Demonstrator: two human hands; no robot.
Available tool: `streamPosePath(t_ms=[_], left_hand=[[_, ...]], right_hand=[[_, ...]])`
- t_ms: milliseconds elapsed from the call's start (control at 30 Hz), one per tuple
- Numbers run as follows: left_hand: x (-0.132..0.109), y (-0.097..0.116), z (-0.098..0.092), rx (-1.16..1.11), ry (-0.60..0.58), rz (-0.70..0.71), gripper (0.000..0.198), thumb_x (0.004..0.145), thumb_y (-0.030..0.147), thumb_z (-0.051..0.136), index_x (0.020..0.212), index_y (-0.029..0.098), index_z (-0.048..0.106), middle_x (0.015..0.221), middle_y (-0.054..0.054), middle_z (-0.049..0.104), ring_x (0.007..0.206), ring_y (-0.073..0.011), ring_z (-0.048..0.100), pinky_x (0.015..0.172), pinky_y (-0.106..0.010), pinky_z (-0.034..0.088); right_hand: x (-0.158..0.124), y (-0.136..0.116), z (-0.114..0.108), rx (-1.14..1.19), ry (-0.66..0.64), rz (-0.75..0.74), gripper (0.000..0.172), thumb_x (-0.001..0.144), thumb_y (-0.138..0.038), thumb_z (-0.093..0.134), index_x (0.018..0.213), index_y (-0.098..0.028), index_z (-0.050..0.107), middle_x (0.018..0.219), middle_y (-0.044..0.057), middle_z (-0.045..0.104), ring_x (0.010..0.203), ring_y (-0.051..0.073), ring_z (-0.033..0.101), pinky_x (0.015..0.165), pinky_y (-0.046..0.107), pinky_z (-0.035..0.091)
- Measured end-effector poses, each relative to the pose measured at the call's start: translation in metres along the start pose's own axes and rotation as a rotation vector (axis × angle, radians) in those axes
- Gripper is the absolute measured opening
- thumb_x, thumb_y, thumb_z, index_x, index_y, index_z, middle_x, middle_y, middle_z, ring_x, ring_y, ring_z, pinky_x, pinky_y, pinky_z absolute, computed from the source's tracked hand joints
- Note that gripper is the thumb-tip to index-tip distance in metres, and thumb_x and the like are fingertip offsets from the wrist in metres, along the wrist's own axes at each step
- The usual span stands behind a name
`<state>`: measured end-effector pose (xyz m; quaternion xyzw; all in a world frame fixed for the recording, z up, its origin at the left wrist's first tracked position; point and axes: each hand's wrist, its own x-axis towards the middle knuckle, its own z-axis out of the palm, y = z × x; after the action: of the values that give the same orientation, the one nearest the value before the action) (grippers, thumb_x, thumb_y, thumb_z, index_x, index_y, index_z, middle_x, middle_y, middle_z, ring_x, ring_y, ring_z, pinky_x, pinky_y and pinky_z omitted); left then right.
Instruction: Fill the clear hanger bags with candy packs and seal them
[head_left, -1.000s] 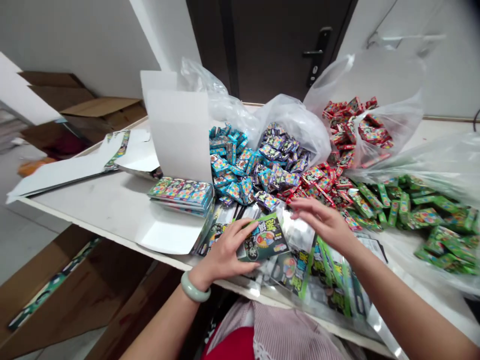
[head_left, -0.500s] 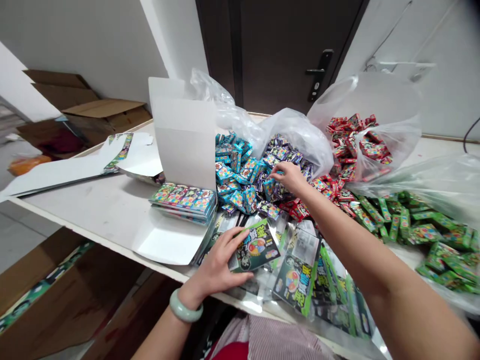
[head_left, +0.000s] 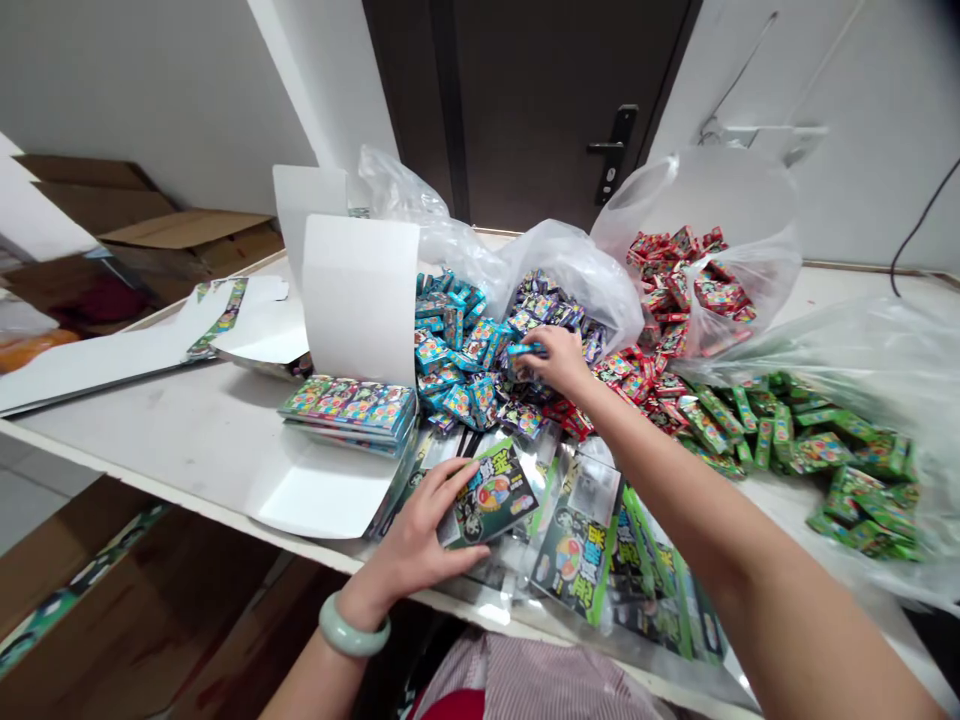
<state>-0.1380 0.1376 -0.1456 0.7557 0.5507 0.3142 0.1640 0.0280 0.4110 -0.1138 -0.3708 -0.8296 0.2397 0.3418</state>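
While the left hand [head_left: 420, 540] stays where it was half a second ago, fingers laid over the green-and-black pouch [head_left: 487, 495] and thumb closed against its lower side at the near edge of the table [head_left: 187, 420], the right hand [head_left: 551, 358] has changed its work. A second ago it hovered open just above the pouches. Now it is stretched out to where the blue packs [head_left: 450, 340] meet the purple packs [head_left: 559, 305], thumb and fingertips pinched shut on a small blue pack [head_left: 525, 349].

Its palm faces down, so I cannot tell whether more than that one pack is in the grip. The print on the packs is too small to read. The right forearm covers part of the spread pouches [head_left: 577, 555] and the near fringe of the red packs [head_left: 675, 290].

Bare table top lies open at the left, beyond the stack of flat packs [head_left: 349, 405]. An upright white card flap [head_left: 360, 295] stands just beside the blue packs, walling that side. The pouches reach right up to the near table edge. Far right, the green packs [head_left: 825, 450] lie well apart from both hands.
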Motion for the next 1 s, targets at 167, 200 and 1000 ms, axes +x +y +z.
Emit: streamPosePath(t_ms=[167,200,1000], left_hand=[[0.000,-0.002,-0.003,-0.004,0.006,0.001,0.084,0.075,0.033,0.075,0.145,0.028,0.031,0.142,-0.013,0.040,0.132,-0.0328,0.041,0.110,-0.052,0.038],[0.000,-0.002,-0.004,0.002,0.006,-0.005,0.083,0.075,0.032,0.075,0.145,0.028,0.031,0.142,-0.013,0.039,0.132,-0.0326,0.041,0.110,-0.052,0.038],[0.030,0.015,0.019,0.004,-0.119,0.088,0.078,0.079,0.038,0.072,0.145,0.030,0.031,0.141,-0.010,0.039,0.132,-0.0310,0.040,0.111,-0.051,0.036]], right_hand=[[0.001,0.005,-0.023,0.384,0.107,0.143,0.040,0.082,-0.055,0.050,0.104,-0.022,0.057,0.094,0.004,0.066,0.084,0.018,0.063,0.077,0.035,0.051],[-0.005,0.005,-0.029,0.439,0.114,0.168,0.044,0.080,-0.059,0.050,0.103,-0.022,0.056,0.091,0.003,0.066,0.079,0.017,0.063,0.071,0.033,0.052],[-0.243,0.006,-0.057,-0.352,-0.277,0.141,0.072,0.069,-0.042,0.076,0.131,-0.016,0.051,0.137,0.019,0.049,0.127,0.036,0.045,0.103,0.055,0.037]])
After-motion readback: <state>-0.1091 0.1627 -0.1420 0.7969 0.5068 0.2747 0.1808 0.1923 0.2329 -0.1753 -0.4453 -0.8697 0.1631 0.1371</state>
